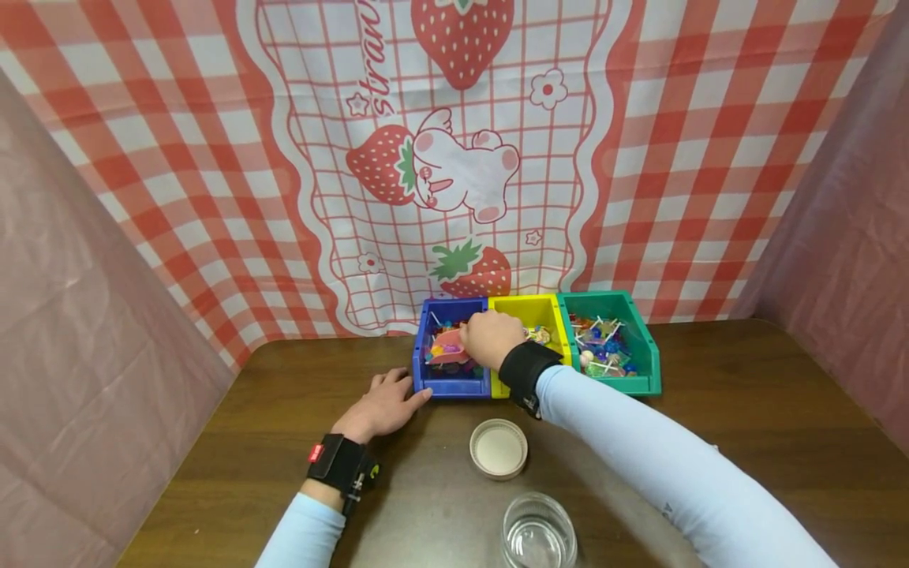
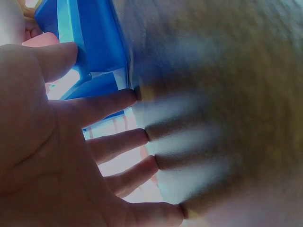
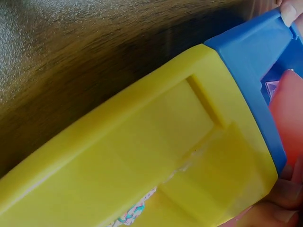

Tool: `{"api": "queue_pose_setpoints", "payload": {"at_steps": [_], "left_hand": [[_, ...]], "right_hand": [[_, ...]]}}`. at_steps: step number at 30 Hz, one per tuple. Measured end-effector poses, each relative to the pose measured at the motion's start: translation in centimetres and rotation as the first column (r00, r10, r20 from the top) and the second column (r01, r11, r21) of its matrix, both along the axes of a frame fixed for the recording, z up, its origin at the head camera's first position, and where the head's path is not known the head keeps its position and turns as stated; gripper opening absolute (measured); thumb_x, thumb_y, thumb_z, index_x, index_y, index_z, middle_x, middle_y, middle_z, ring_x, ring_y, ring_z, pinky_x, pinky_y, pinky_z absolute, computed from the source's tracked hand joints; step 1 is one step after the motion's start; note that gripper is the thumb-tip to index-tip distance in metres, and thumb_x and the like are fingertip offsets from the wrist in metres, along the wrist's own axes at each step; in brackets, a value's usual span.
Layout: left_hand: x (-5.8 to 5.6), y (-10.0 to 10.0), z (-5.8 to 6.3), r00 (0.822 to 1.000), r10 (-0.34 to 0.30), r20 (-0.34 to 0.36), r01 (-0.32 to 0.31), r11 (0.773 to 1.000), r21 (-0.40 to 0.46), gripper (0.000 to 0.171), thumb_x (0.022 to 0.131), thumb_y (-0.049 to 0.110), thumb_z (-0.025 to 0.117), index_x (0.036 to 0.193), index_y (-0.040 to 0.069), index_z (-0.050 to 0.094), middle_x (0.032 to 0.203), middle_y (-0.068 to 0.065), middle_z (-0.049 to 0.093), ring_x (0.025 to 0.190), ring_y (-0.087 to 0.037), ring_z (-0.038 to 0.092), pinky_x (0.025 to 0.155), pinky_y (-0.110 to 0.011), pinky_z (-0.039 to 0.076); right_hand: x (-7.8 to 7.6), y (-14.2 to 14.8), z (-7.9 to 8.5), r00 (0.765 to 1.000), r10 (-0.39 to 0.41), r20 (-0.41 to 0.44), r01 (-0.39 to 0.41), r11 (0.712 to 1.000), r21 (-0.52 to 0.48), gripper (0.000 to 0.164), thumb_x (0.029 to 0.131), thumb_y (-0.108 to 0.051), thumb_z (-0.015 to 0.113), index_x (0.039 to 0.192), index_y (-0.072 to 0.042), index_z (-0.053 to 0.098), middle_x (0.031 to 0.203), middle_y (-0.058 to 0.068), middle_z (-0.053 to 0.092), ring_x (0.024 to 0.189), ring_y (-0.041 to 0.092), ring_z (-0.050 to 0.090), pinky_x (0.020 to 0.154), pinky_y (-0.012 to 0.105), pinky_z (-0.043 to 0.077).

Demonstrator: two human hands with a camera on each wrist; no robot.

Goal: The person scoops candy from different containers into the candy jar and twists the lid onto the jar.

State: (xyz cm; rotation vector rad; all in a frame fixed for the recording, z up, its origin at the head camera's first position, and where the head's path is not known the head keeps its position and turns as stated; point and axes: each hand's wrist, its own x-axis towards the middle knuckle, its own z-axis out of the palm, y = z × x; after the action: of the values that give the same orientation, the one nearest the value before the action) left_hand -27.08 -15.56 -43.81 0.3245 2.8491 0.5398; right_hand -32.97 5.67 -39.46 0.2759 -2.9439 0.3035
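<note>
My right hand grips a pink scoop inside the blue bin. Some bright pieces lie in the scoop; its handle is hidden by my fingers. Small wrapped candies and lollipops fill the bin around it. At the bin's front left corner, my left hand rests with spread fingers. In the left wrist view, its thumb touches the blue wall while the other fingertips press on the table. A yellow bin stands against the blue one, below my right wrist.
A green bin with lollipops and candies adjoins the yellow bin on the right. Nearer to me on the wooden table lie a round pale lid and a clear glass jar. A checked strawberry cloth hangs behind the bins.
</note>
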Motion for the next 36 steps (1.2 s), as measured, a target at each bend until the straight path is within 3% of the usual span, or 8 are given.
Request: {"api": "queue_pose_setpoints", "payload": {"at_steps": [10, 19, 25, 32, 36], "left_hand": [[0.1, 0.1, 0.1, 1.000, -0.011, -0.010, 0.011, 1.000, -0.006, 0.068, 0.102, 0.057, 0.042, 0.147, 0.007, 0.050, 0.155, -0.017, 0.035, 0.142, -0.040, 0.028, 0.108, -0.062, 0.031], [0.2, 0.0, 0.1, 1.000, 0.002, -0.011, -0.002, 1.000, -0.002, 0.069, 0.101, 0.058, 0.043, 0.146, 0.006, 0.050, 0.155, -0.016, 0.036, 0.142, -0.039, 0.028, 0.108, -0.062, 0.031], [0.1, 0.0, 0.0, 1.000, 0.004, -0.006, -0.004, 1.000, -0.001, 0.070, 0.101, 0.059, 0.043, 0.147, 0.007, 0.050, 0.156, -0.016, 0.035, 0.143, -0.038, 0.027, 0.108, -0.062, 0.031], [0.0, -0.1, -0.1, 1.000, -0.001, -0.006, 0.001, 1.000, 0.001, 0.070, 0.101, 0.059, 0.043, 0.147, 0.006, 0.049, 0.156, -0.016, 0.034, 0.143, -0.038, 0.027, 0.109, -0.061, 0.031], [0.1, -0.1, 0.1, 1.000, 0.003, -0.003, -0.003, 1.000, -0.001, 0.071, 0.101, 0.059, 0.044, 0.147, 0.006, 0.050, 0.156, -0.016, 0.034, 0.142, -0.038, 0.027, 0.109, -0.061, 0.031]], "right_hand": [[0.4, 1.0, 0.4, 0.996, 0.003, 0.088, 0.003, 0.998, -0.067, 0.049, 0.103, -0.041, 0.047, 0.065, -0.014, 0.064, 0.071, 0.006, 0.064, 0.066, 0.026, 0.062, 0.059, 0.044, 0.052], [0.9, 2.1, 0.8, 0.994, 0.039, 0.107, -0.023, 0.989, -0.147, 0.053, 0.106, -0.041, 0.041, 0.064, -0.015, 0.062, 0.061, 0.002, 0.056, 0.058, 0.022, 0.056, 0.054, 0.037, 0.044], [1.5, 2.9, 1.0, 0.989, 0.074, 0.125, -0.048, 0.978, -0.201, 0.058, 0.106, -0.042, 0.040, 0.058, -0.014, 0.056, 0.054, 0.001, 0.047, 0.051, 0.022, 0.050, 0.049, 0.032, 0.033], [3.2, 4.5, 1.6, 0.980, 0.127, 0.156, -0.080, 0.958, -0.275, 0.057, 0.105, -0.042, 0.044, 0.056, -0.014, 0.052, 0.051, -0.001, 0.040, 0.045, 0.021, 0.044, 0.047, 0.030, 0.024], [4.7, 5.8, 1.7, 0.974, 0.183, 0.132, -0.134, 0.939, -0.315, 0.055, 0.104, -0.039, 0.047, 0.055, -0.014, 0.050, 0.051, -0.002, 0.038, 0.045, 0.020, 0.041, 0.048, 0.030, 0.024]]}}
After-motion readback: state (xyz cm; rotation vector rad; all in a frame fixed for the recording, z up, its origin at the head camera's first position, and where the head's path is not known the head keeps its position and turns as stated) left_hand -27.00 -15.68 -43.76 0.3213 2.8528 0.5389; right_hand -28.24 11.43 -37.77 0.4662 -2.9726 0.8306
